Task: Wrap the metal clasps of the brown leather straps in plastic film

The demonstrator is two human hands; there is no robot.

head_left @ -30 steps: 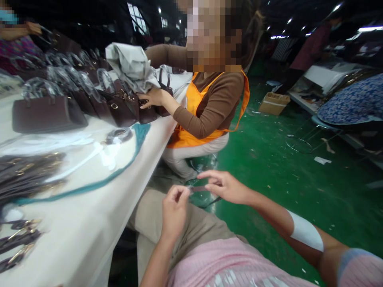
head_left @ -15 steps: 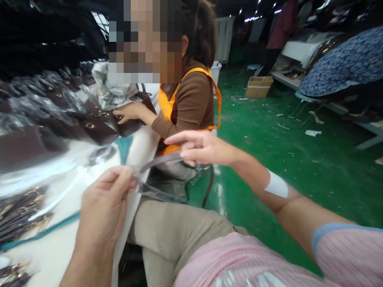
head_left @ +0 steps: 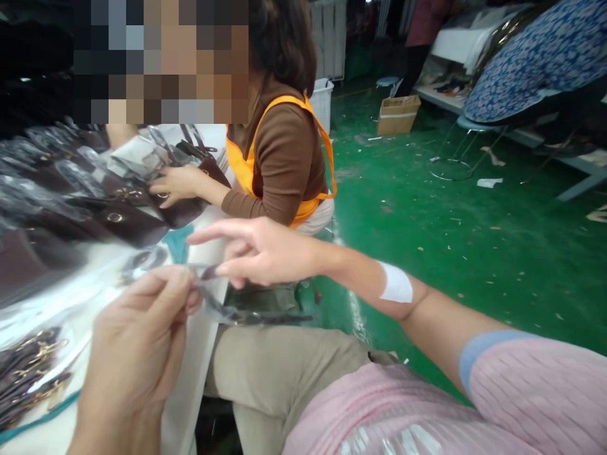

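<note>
My left hand [head_left: 142,322] is closed in a pinch on the edge of a clear plastic sleeve [head_left: 225,309], just above the table's edge. Close by on the right, my right hand [head_left: 258,253] grips a dark brown strap [head_left: 208,273] between thumb and bent fingers, its index finger stretched out. The strap enters the plastic near my left fingertips. A dark length runs inside the sleeve, which sags to the right over my thigh. Motion blurs the plastic, and my fingers partly hide the strap.
Several dark brown handbags [head_left: 128,218] with plastic-wrapped handles line the white table [head_left: 190,379]. Straps with gold clasps [head_left: 33,373] lie at its left, near a teal ribbon [head_left: 47,414]. A co-worker in an orange apron [head_left: 241,167] handles a bag. A cardboard box [head_left: 398,115] stands on the green floor.
My right hand has moved left, close to my left hand, and much less strap shows between them. The view has shifted slightly. The co-worker's pale wrapping sits lower.
</note>
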